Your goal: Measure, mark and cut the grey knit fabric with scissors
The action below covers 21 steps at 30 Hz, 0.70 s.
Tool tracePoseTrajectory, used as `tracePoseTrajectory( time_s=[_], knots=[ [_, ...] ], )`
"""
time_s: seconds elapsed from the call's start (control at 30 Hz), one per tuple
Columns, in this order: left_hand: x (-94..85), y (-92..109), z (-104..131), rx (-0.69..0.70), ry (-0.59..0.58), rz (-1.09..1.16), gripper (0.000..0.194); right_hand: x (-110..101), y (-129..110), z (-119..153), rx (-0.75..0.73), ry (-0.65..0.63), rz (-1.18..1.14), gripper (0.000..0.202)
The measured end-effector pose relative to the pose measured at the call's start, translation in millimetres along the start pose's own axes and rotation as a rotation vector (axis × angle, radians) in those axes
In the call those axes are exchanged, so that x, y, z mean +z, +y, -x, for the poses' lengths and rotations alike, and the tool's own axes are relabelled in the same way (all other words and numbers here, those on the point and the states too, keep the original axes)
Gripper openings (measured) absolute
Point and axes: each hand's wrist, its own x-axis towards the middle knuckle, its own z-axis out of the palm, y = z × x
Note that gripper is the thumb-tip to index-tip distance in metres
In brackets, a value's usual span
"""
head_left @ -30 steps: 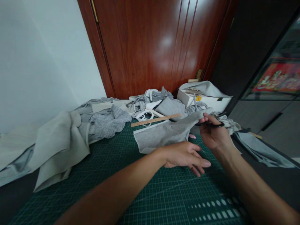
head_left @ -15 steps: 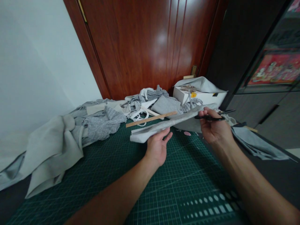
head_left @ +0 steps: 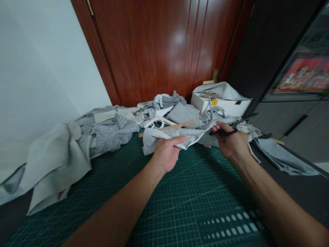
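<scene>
A light grey piece of cloth point(head_left: 153, 136) is stretched between my two hands above the cutting mat. My left hand point(head_left: 167, 154) grips its left part, thumb on top and fingers underneath. With my right hand point(head_left: 233, 141) I pinch the cloth's right end and also hold black-handled scissors point(head_left: 224, 131). The scissors' blades point away to the right, clear of the stretched cloth between my hands. Just behind the cloth lies a wooden ruler point(head_left: 181, 125), partly covered by it.
The green cutting mat point(head_left: 180, 192) spreads below my hands. Crumpled grey fabric point(head_left: 59, 154) is heaped at the left, and more scraps point(head_left: 183, 115) lie along the back. A white box point(head_left: 231, 107) stands at the back right. Folded cloth point(head_left: 280, 156) hangs over the right edge.
The cloth has turned from nearly edge-on to show its face, sagging in the middle. My left thumb now lies across its top. My right hand has shifted slightly left with the scissors.
</scene>
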Motion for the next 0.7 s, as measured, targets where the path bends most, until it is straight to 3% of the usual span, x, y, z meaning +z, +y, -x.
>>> tracePoseTrajectory(
  time_s=[0.13,0.33,0.5,0.6,0.7],
  knots=[
    [-4.0,4,-3,0.043,0.037,0.012,0.058,0,3,7,-0.005,-0.068,0.049,0.028],
    [-7.2,22,-6,0.072,-0.047,0.0,0.069,-1,5,10,-0.002,-0.12,0.187,0.024],
    [-6.8,43,-4,0.126,-0.078,-0.059,0.071,-1,3,14,0.023,-0.152,0.194,0.038],
    [-7.5,54,-3,0.2,-0.063,-0.105,0.073,2,-1,25,0.039,-0.305,0.228,0.044],
    [-10.9,64,-5,0.328,-0.037,-0.207,0.068,6,-3,44,0.057,-0.544,0.251,0.047]
  ],
)
